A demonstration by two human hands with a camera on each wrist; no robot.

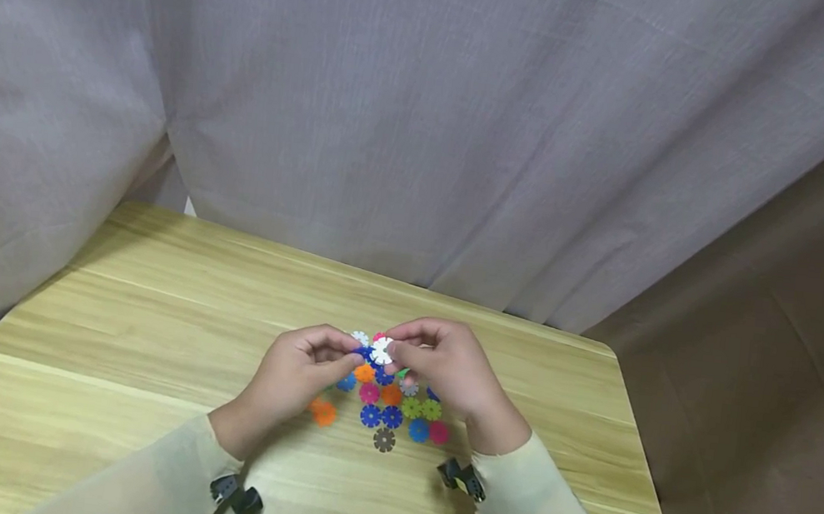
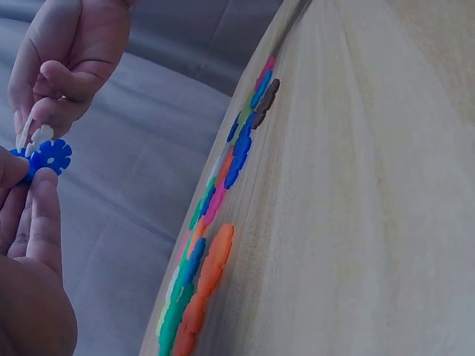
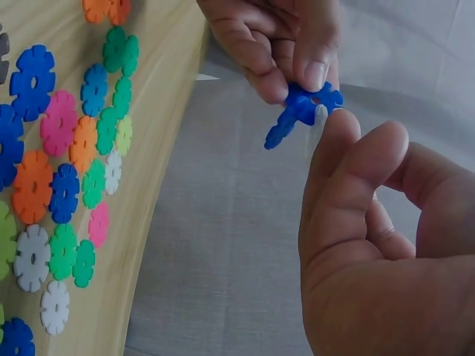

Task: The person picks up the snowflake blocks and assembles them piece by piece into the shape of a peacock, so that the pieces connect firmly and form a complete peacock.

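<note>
Two discs, one blue (image 2: 50,156) and one white (image 1: 381,350), meet edge to edge in the air above the table (image 1: 149,321), between both hands. The left hand (image 1: 294,379) pinches the blue disc between thumb and curled fingers (image 2: 41,215); the right hand (image 1: 446,365) pinches the white disc between thumb and forefinger, the other fingers curled. Just below the hands, loose discs (image 1: 389,405) in orange, pink, blue, green, white and grey lie flat on the table, close together. A grey curtain (image 1: 428,108) hangs behind the table.
</note>
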